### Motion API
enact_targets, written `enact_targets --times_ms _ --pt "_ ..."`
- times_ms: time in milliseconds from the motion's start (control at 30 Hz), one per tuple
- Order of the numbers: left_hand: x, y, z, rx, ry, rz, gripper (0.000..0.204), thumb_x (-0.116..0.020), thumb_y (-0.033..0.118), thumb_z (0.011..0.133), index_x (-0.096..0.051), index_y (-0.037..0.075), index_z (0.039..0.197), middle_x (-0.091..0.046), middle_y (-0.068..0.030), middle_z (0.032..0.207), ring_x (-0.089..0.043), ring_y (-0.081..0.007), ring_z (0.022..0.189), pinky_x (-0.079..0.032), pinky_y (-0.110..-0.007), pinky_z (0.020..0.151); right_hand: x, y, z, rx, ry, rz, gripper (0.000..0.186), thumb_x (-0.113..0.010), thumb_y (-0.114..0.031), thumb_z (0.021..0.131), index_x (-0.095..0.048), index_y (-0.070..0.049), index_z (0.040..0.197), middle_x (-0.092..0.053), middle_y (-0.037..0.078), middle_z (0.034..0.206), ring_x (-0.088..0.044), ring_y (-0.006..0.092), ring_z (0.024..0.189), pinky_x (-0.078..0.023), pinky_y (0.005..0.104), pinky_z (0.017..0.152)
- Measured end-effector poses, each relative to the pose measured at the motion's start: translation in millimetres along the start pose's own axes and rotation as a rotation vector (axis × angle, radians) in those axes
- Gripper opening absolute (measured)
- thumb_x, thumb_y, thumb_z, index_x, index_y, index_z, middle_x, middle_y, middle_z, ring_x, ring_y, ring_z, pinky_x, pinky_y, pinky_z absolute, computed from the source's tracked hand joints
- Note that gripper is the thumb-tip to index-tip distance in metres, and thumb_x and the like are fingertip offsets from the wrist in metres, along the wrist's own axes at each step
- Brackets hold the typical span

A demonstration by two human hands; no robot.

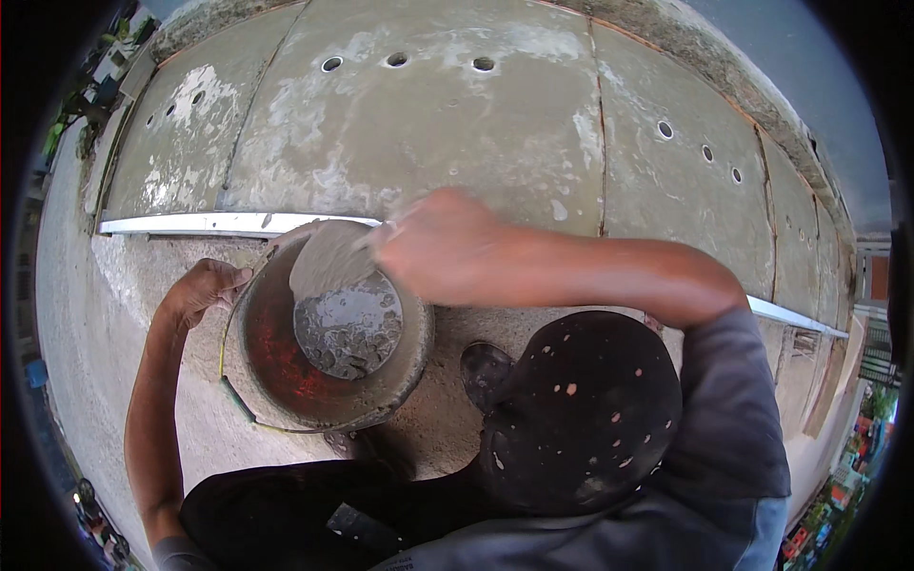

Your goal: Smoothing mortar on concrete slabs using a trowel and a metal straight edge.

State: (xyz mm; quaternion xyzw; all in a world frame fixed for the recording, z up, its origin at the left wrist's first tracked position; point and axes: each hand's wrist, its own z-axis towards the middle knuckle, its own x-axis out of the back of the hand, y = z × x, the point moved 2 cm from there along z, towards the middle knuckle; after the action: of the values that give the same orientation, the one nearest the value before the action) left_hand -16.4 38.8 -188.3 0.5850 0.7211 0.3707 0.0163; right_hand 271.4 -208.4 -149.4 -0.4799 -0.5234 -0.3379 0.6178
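A round bucket point(416, 362), its inside smeared with grey and red, stands tilted slightly towards me with wet grey mortar point(347, 333) at the bottom. My left hand point(209, 288) is closed on the bucket's left rim, thumb on top. Over the bucket's far side, my right hand point(438, 238) is smeared by motion and closed around the handle end of a trowel. The trowel's blade point(328, 259) is coated in mortar and reaches into the bucket; its handle is mostly hidden by my fist. The bucket's wire bail point(238, 402) hangs down on the left.
Beyond the bucket rises a damp grey cement face point(409, 133) with round holes and vertical joints. A white straight strip point(200, 225) runs along its lower edge. My paint-specked black knee point(590, 409) and a dark shoe point(486, 371) are right of the bucket, on rough concrete ground point(95, 333).
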Motion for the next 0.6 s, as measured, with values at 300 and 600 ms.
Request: enact_targets --times_ms 300,600 --pt "-2 -2 -11 -0.18 0.017 0.222 0.042 -0.07 0.037 0.085 -0.073 -0.005 0.088 -0.068 -0.0136 0.081 -0.059 -0.0218 0.076 -0.048 -0.039 0.07 -94 -54 62 0.268 -0.259 -0.213 0.011 -0.067 -0.013 0.069 -0.076 -0.007 0.074 -0.073 0.011 0.076 -0.072 0.0269 0.073 -0.054 0.0433 0.057" --pt "-10 14 -21 -0.031 0.044 0.153 0.052 -0.082 0.046 0.078 -0.075 -0.004 0.091 -0.071 -0.0155 0.086 -0.064 -0.024 0.084 -0.048 -0.04 0.077 -103 -68 57 -0.033 -0.439 0.244 0.026 -0.062 -0.019 0.077 -0.071 0.005 0.08 -0.069 0.026 0.082 -0.07 0.0407 0.083 -0.055 0.0484 0.078"
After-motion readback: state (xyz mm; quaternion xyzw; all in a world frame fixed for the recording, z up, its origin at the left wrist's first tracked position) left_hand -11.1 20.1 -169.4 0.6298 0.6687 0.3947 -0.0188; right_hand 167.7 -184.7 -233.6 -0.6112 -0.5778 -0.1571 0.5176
